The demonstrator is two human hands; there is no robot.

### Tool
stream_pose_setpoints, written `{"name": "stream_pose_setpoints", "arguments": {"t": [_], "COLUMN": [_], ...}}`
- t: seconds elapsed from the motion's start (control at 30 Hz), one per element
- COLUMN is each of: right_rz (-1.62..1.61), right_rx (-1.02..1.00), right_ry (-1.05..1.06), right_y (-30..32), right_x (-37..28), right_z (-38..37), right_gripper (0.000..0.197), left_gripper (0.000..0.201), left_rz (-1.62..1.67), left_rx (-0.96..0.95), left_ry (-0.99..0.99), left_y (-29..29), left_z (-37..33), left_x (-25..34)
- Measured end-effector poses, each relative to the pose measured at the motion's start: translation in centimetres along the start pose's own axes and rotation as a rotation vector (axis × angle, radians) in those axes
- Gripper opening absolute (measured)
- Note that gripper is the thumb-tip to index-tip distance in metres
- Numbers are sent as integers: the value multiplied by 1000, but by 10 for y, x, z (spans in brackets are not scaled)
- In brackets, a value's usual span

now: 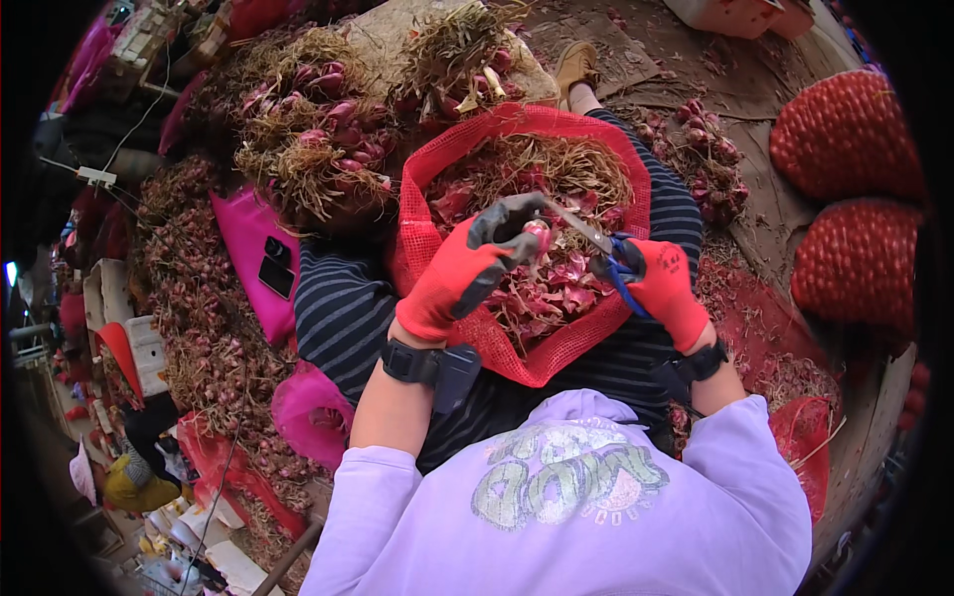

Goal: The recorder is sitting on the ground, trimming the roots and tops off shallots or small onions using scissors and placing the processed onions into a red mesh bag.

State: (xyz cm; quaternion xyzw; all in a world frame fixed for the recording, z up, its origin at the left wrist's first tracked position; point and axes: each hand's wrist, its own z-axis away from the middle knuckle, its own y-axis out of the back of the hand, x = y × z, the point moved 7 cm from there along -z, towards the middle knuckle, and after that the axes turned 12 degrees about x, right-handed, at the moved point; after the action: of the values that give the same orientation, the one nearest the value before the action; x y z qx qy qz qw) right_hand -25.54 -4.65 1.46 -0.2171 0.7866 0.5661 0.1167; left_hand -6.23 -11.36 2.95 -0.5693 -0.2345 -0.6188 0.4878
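Both my hands wear red gloves with dark grey fingers. My left hand point(467, 263) pinches a small pink shallot point(538, 234) at its fingertips. In my right hand point(661, 288) is a pair of scissors point(586, 230) with blue handles, its blades reaching left toward the shallot; whether they touch it I cannot tell. Under both hands, between my knees, an open red mesh sack point(527, 363) holds dry root and stem trimmings point(556, 169) and loose pink skins point(542, 295).
Bunched shallots point(333, 129) with dry stalks lie beyond my left knee. Two full red mesh sacks point(848, 134) stand at the right. A phone point(277, 276) rests on pink plastic point(238, 223). More shallots point(199, 298) cover the floor at left, where another person point(134, 482) is visible.
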Motion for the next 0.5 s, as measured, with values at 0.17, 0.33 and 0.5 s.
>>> {"name": "stream_pose_setpoints", "arguments": {"t": [0.17, 0.33, 0.5], "right_rz": [-1336, -1438, -1519], "right_rx": [-269, -72, -109], "right_ry": [-875, -823, -861], "right_y": [-45, -55, -60], "right_x": [-15, -63, -51], "right_z": [8, -25, -24], "right_gripper": [27, 24, 25], "left_gripper": [30, 34, 47], "left_rz": [-34, -59, 178], "left_rx": [61, 369, 196], "left_ry": [-32, -55, -8], "left_y": [2, 38, 21], "left_z": [-4, -6, -3], "left_x": [-5, -42, -14]}}
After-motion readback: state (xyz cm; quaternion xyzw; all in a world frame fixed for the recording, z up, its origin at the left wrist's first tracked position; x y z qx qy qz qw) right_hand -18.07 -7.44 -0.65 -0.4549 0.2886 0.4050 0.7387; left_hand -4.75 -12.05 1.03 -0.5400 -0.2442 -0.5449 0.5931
